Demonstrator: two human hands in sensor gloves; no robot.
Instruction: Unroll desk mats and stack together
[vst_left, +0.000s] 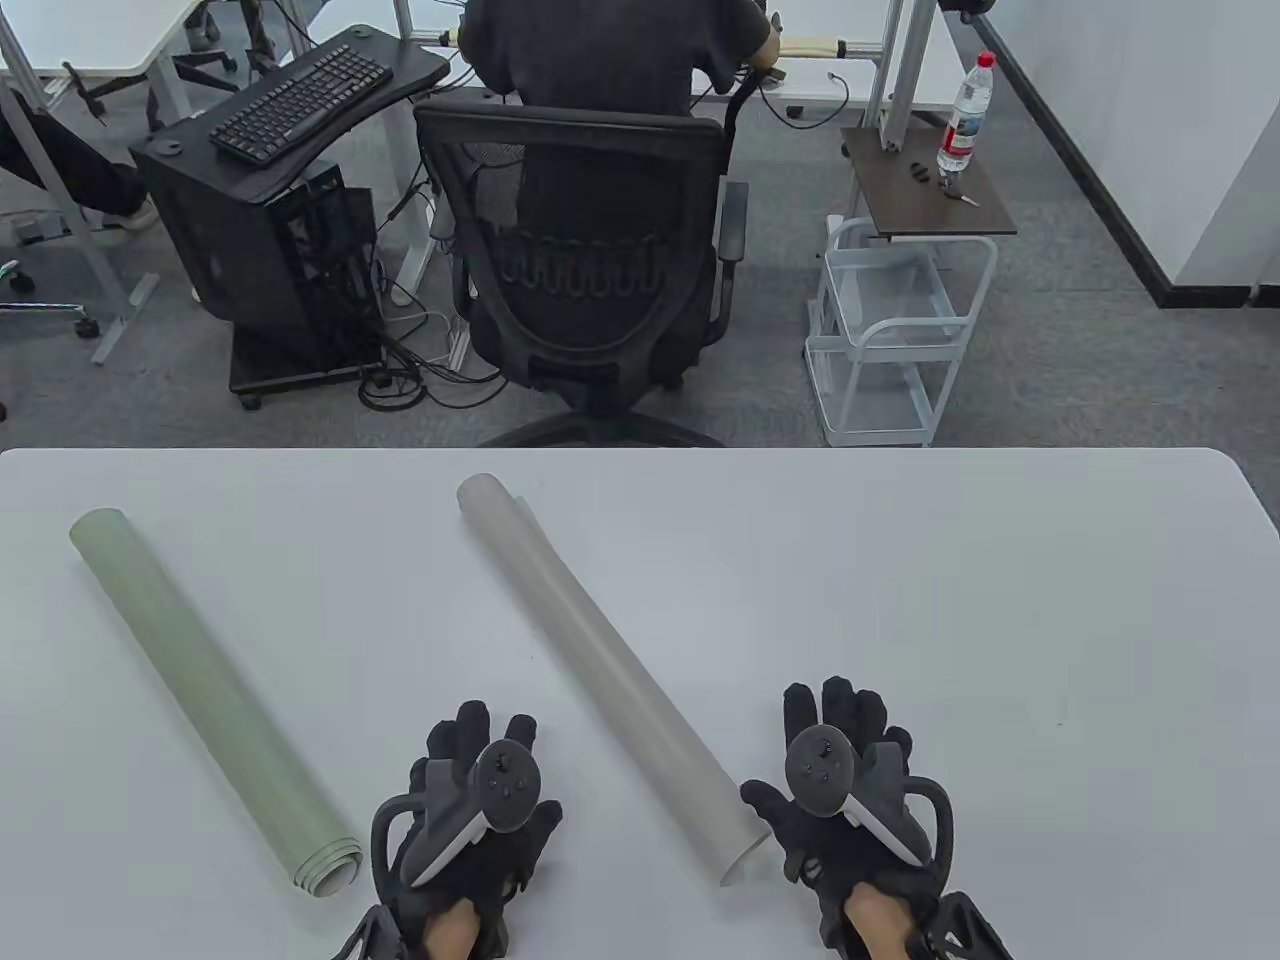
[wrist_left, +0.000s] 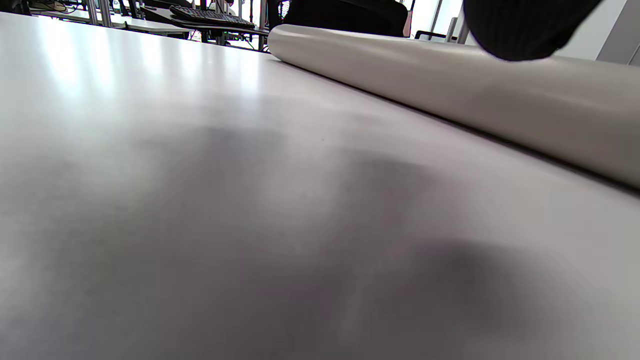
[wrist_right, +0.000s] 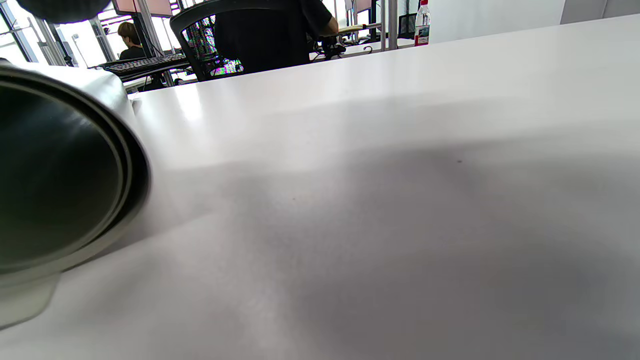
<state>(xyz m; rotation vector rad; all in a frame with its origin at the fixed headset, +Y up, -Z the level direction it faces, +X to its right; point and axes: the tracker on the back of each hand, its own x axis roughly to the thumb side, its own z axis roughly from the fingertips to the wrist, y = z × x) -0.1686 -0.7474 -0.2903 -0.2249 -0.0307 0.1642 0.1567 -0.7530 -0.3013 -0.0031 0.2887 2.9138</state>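
Two rolled desk mats lie on the white table (vst_left: 1000, 620). A pale green roll (vst_left: 210, 700) lies diagonally at the left. A grey-white roll (vst_left: 600, 660) lies diagonally in the middle; it also shows in the left wrist view (wrist_left: 450, 90), and its open near end shows in the right wrist view (wrist_right: 60, 175). My left hand (vst_left: 480, 790) rests flat on the table between the two rolls, holding nothing. My right hand (vst_left: 850, 790) rests flat just right of the grey-white roll's near end, its thumb next to the roll, holding nothing.
Beyond the table's far edge a person sits in a black office chair (vst_left: 590, 260). A white wire cart (vst_left: 890, 330) with a water bottle (vst_left: 965, 115) stands at the back right. A keyboard desk (vst_left: 300, 100) stands at the back left.
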